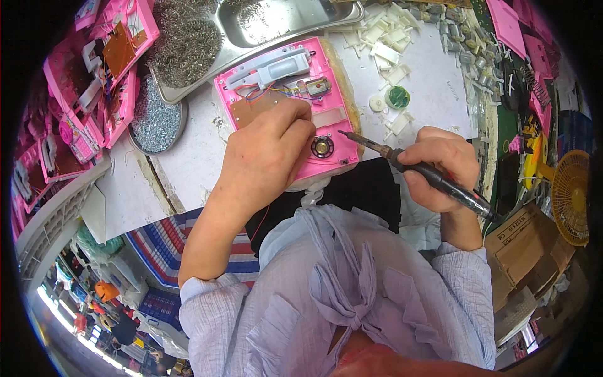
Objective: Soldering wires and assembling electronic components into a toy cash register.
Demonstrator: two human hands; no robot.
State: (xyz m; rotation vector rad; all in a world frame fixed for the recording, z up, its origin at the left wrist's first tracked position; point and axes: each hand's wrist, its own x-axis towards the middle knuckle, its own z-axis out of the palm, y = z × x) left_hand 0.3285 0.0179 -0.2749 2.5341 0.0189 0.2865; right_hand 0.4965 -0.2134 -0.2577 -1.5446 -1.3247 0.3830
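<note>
Pink toy housings (94, 94) lying heaped at the far left of the counter (188, 157), brown circuit boards showing inside several. Just right of them, sitting close together, a round dish of small screws (156, 122) and a steel tray (282, 25) piled along its left side with fine wire springs.

At centre, lying open-side up on the counter edge, a pink toy case (286, 103): grey-white mechanism across the top, small motor and coloured wires below it, brown board at the left, round black speaker (322, 147) near the lower edge. Pressing down on the board area, the left hand (264, 157), fingers curled and closed against the case, holding it steady rather than gripping anything loose.

Further right, the right hand (440, 166) clenching the dark handle of a soldering iron (414, 166), tip pointing left and hovering just beside the speaker, apparently not quite touching.

Judging by the layout: parts already seated in the case, wires already routed, soldering near the speaker seemingly under way or about to begin; closing the case looking still undone.

Beyond, white plastic pieces (389, 44) and a small green disc (397, 97) scattered on the counter, and a yellow fan (571, 195) standing at the far right.
</note>
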